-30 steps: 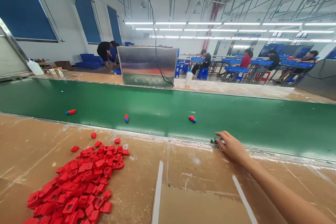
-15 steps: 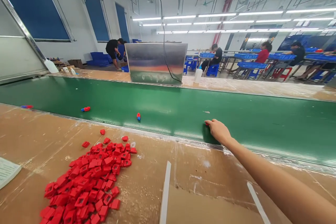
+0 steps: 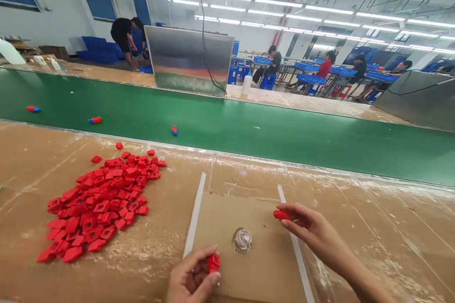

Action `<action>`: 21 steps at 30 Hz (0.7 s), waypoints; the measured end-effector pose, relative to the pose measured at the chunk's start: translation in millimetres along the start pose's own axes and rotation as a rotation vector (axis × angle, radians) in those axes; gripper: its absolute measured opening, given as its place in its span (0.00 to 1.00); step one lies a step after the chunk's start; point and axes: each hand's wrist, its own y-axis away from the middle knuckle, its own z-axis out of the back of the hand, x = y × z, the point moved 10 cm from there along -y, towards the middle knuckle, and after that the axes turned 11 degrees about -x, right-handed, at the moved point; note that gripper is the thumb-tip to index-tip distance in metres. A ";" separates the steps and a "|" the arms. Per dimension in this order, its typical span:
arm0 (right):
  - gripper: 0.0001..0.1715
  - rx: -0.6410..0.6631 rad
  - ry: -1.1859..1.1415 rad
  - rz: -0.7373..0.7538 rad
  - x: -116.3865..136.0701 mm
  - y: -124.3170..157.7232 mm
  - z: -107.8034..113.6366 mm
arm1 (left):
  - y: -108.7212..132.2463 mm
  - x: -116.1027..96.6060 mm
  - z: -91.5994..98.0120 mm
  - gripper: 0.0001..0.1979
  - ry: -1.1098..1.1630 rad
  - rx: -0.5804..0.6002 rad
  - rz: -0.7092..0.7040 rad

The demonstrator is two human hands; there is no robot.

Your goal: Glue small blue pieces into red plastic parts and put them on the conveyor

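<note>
1. Holding a red block (image 3: 213,262) clamped in the grip of the left hand (image 3: 181,280), at bottom centre of the frame.
2. Pinching a red piece (image 3: 282,215) in the grip of the right hand (image 3: 312,226), at lower right.
3. Showing a round, shiny swirled lump (image 3: 242,240) between both hands, on a cardboard sheet (image 3: 263,272).
4. Seen heaped on the counter (image 3: 165,227) at lower left: loose red blocks (image 3: 106,199).
5. Seen on the green belt (image 3: 302,137) across mid-frame: three red-and-blue pieces (image 3: 95,120), well apart, left to centre.
</note>
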 end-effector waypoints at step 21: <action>0.13 0.096 0.421 0.499 98.7 38.8 -62.1 | 15.9 -3.6 -8.4 0.14 -0.134 0.098 -0.061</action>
